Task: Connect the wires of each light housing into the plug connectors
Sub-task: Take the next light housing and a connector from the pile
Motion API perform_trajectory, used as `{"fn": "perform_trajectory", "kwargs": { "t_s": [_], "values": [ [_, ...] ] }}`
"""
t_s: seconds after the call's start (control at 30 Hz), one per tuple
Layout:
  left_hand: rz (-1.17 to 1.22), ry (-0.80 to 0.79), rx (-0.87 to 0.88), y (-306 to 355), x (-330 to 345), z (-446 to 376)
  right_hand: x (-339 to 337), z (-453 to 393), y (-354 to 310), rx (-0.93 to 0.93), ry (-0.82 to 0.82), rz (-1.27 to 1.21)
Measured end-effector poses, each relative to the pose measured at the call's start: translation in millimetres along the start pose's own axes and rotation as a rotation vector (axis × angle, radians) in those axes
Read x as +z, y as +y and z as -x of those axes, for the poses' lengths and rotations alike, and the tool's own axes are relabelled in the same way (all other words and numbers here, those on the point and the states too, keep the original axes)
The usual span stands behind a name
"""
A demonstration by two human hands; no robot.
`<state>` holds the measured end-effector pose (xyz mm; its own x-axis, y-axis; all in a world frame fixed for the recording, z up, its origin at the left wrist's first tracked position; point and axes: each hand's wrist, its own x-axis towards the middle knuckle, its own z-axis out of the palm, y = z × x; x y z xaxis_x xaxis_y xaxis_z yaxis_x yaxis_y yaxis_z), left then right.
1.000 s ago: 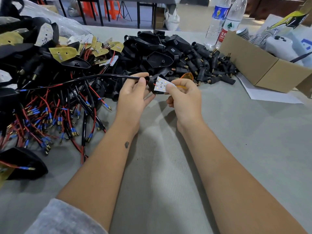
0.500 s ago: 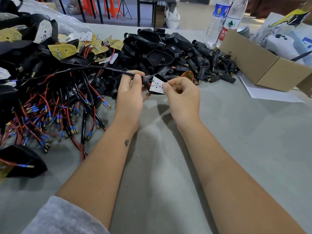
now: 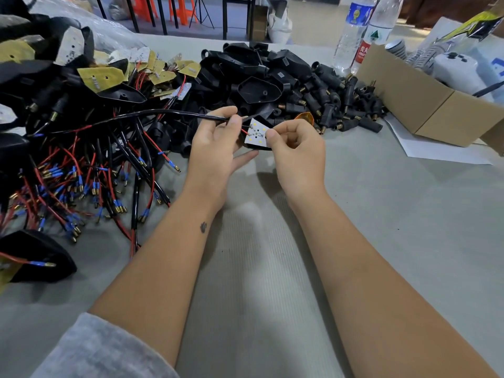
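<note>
Head view, near field: we are seeing both forearms reaching forward over the grey table (image 3: 381,214), with a grey sleeve (image 3: 90,347) at the left elbow. Nothing is lying between the arms.

At mid table we are holding one light housing (image 3: 259,144) off the surface between both hands. The right hand (image 3: 296,154) is curled, thumb and forefinger pinching the right edge of the white LED board (image 3: 256,134) seated in the housing. The left hand (image 3: 215,143) is pinching the black cable (image 3: 163,113) where it is entering the housing's left end; its lower fingers are lying straight under the housing. A short red wire (image 3: 244,130) is showing between the left fingertips and the board.

Key relation: the cable's long axis is running left and slightly away from the housing, arching toward the wire pile (image 3: 81,173). So its free ends, if they lie where the cable heads, are on the left hand's side and nearer to it. We cannot tell which terminals in that tangle belong to this cable.

Judgement: the plug connectors (image 3: 343,105) are lying beyond the hands and to the right, nearer the right hand, well apart from the cable's far end. The coming move will likely need the left hand to trace the cable outward while the right hand is fetching a connector.

Farther back: a heap of empty housings (image 3: 253,75), a cardboard box (image 3: 425,105), and two water bottles (image 3: 354,31).
</note>
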<state>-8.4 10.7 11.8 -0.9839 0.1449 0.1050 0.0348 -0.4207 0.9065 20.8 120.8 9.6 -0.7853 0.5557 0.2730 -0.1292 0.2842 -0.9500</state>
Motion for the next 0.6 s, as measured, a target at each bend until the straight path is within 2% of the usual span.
{"fn": "perform_trajectory", "kwargs": {
  "t_s": [0.27, 0.43, 0.6],
  "values": [
    [-0.014, -0.023, 0.016, -0.8, -1.3, 0.4, -2.1, 1.7, -0.3, -0.007, 0.035, 0.011],
    [-0.063, 0.05, -0.018, 1.7, -1.5, -0.5, -2.2, 3.0, -2.8, -0.047, 0.1, 0.09],
    [-0.175, 0.128, 0.003, 2.8, -3.4, -0.3, -3.8, 3.7, -3.8, 0.014, -0.068, 0.021]
  ]
}}
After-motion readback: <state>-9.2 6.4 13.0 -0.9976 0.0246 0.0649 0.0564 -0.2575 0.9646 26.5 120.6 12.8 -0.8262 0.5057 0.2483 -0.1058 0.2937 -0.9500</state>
